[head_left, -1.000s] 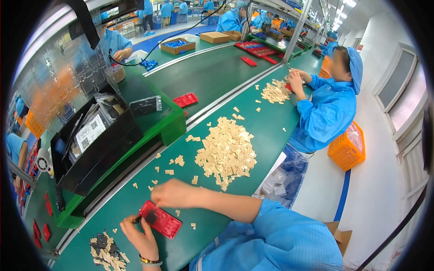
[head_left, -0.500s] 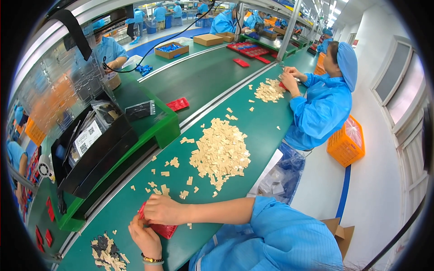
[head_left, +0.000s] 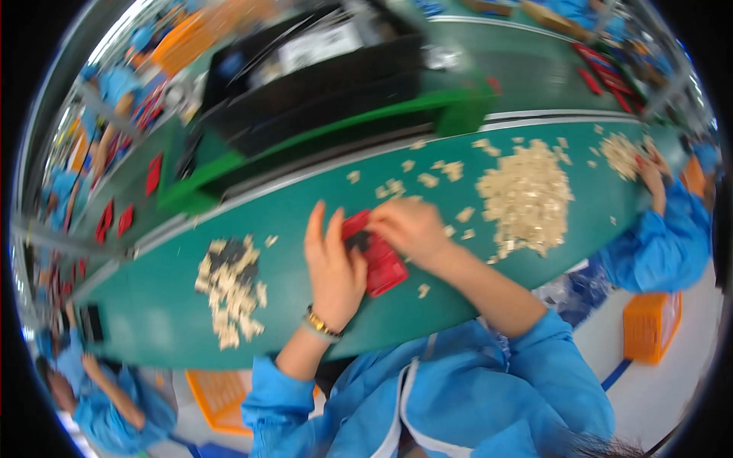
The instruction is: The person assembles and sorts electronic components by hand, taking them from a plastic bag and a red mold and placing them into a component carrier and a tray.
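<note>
A red plastic case [head_left: 388, 267] lies slanted on the green work surface between my hands, with a dark patch on its upper part. My left hand [head_left: 334, 275] is at the case's left side, fingers stretched up and apart, thumb by its edge. At the upper right of the case, my right hand [head_left: 412, 233] is closed in a pinch; what its fingertips grip is hidden. Left of my hands is a small heap of beige and dark flat pieces [head_left: 229, 294]. A larger pile of small beige flat pieces [head_left: 527, 198] lies to the right, with loose ones scattered between.
Beyond the work surface stands a black bin [head_left: 321, 84] on a green-edged ledge [head_left: 305, 137]. A co-worker in blue [head_left: 660, 237] works at the far right, and another person [head_left: 114, 389] is at lower left. Orange crates [head_left: 653, 324] stand on the floor.
My view has swung leftward, so everything sits farther right. My left hand has opened its fingers beside the case; my right hand has moved to a pinch at its upper edge.
</note>
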The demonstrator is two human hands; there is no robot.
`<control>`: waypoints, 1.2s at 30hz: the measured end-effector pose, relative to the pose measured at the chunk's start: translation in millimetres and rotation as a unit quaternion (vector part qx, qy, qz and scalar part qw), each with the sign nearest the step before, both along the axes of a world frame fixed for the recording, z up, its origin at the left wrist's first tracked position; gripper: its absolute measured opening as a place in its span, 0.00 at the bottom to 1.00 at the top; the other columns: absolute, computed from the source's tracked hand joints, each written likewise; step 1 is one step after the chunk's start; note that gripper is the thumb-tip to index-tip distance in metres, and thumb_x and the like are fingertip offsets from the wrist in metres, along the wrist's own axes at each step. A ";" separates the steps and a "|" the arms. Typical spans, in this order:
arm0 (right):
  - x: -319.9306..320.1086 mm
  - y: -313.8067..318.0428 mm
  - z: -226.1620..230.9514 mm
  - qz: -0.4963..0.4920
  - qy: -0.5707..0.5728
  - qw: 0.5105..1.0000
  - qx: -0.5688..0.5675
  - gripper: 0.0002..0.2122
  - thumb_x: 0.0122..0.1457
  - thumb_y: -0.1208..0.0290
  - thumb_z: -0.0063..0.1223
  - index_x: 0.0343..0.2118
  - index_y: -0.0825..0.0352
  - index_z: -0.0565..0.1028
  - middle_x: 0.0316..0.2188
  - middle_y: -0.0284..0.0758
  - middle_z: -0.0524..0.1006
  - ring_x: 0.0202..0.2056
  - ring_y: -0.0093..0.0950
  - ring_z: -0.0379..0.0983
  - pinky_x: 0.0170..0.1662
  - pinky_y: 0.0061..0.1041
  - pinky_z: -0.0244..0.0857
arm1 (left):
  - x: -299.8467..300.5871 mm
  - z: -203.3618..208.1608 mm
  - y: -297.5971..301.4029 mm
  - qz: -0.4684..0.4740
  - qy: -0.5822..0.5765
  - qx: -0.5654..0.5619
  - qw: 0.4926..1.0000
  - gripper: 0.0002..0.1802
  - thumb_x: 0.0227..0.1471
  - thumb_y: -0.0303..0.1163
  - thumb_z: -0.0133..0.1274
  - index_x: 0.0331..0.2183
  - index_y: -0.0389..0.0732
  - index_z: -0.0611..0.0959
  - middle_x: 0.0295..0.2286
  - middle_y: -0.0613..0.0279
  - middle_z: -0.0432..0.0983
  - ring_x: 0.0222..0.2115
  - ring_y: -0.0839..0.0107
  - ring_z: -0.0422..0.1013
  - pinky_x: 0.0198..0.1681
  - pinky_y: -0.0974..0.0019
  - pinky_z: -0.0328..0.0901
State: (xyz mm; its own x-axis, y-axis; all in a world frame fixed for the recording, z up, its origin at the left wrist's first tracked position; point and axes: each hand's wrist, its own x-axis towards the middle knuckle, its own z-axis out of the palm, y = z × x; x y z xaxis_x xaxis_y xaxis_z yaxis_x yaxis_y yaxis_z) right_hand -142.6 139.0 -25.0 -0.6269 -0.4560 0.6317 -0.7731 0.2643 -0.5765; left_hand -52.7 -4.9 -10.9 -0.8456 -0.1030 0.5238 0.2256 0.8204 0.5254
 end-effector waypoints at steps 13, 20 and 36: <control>-13.5 -8.4 11.2 0.056 -0.474 0.879 -0.021 0.04 0.58 0.75 0.54 0.31 0.70 0.74 0.23 0.32 0.78 0.21 0.15 0.71 0.21 0.13 0.60 | 24.4 -16.4 -25.6 -0.102 -0.034 -0.179 0.978 0.23 0.44 0.34 0.59 0.43 0.35 0.77 0.46 0.49 0.69 0.49 0.52 0.65 0.50 0.55 0.64; -29.3 -17.2 11.5 0.108 -0.524 0.838 0.110 0.05 0.58 0.74 0.54 0.29 0.70 0.73 0.17 0.29 0.74 0.16 0.13 0.65 0.17 0.13 0.55 | 19.6 -26.3 -15.4 -0.089 -0.044 -0.251 0.963 0.25 0.44 0.39 0.59 0.39 0.29 0.78 0.42 0.47 0.71 0.47 0.53 0.68 0.46 0.58 0.69; -35.4 -41.2 17.8 0.090 -0.475 0.845 0.228 0.04 0.54 0.77 0.56 0.27 0.70 0.75 0.14 0.27 0.72 0.14 0.13 0.63 0.15 0.15 0.53 | 21.9 -31.7 -17.3 -0.078 -0.058 -0.236 0.967 0.21 0.46 0.37 0.57 0.38 0.30 0.78 0.42 0.46 0.71 0.46 0.54 0.67 0.47 0.60 0.69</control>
State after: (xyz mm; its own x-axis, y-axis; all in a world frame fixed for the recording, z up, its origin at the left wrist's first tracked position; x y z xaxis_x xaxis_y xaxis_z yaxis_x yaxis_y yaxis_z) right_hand -178.0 97.8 -7.2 -0.6468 -0.6589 -0.3840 -0.0706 0.5531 -0.8301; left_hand -30.8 -22.2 -42.6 -0.8876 0.2571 0.3822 0.3275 0.9357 0.1310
